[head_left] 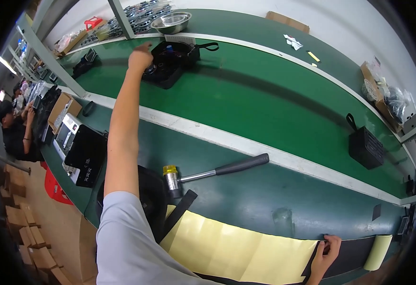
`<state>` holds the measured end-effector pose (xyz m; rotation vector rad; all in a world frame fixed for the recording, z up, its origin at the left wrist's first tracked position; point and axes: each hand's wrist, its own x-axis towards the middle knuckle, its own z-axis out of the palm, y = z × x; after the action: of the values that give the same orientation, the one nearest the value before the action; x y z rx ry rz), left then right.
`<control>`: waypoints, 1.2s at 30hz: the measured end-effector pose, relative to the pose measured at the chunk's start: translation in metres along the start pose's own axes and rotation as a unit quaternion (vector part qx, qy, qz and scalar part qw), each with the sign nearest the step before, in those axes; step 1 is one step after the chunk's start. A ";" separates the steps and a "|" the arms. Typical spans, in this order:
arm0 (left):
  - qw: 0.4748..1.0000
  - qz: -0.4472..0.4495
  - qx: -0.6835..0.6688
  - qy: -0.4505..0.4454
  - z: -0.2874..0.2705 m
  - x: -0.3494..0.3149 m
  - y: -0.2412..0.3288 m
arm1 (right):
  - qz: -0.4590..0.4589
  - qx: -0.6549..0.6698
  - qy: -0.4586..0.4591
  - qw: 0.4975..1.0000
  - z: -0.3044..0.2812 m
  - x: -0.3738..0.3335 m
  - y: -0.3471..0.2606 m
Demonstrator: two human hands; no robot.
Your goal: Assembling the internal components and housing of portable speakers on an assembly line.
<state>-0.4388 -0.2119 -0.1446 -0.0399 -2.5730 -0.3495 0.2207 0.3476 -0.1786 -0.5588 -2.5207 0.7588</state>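
Note:
My left hand [140,58] reaches far out over the green belt, with at least one finger stretched out beside an open black casing [172,64]. That casing has a strap loop and round parts inside; I see nothing in the hand, though some fingers are hidden. Close to my body lies a long sheet with yellow backing paper [246,244]. My right hand [326,254] has its fingers curled at the sheet's right end, pinching the edge there. Under my left arm sits another black casing [151,199], partly hidden, with a black strap [181,213] by it.
A mallet [172,180] with a yellow face lies on the bench. A black box with a strap [367,147] stands on the belt at right. Devices [82,147] and a carton [63,109] are at left, near another person [18,123]. A metal bowl [171,22] sits beyond the belt.

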 end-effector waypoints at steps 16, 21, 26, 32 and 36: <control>0.951 0.159 0.110 -0.243 -0.005 -0.010 0.038 | 0.016 0.001 0.000 1.000 -0.003 0.002 -0.006; 0.950 0.192 0.136 -0.207 -0.008 -0.002 0.045 | 0.011 0.007 0.003 1.000 -0.001 0.005 -0.013; 0.932 0.230 0.110 -0.257 -0.025 -0.024 0.097 | 0.047 0.008 0.002 0.999 -0.007 0.005 -0.012; 0.931 0.301 -0.029 -0.204 -0.091 -0.079 0.193 | -0.094 -0.015 -0.052 0.994 -0.023 0.016 -0.020; 0.920 0.314 -0.125 -0.197 -0.150 -0.147 0.273 | -0.173 0.133 -0.176 0.960 -0.007 0.047 -0.059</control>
<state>-0.2102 0.0198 -0.0323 -1.1016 -2.6942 -0.4464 0.1711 0.3285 -0.1250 0.1212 -2.6591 1.1121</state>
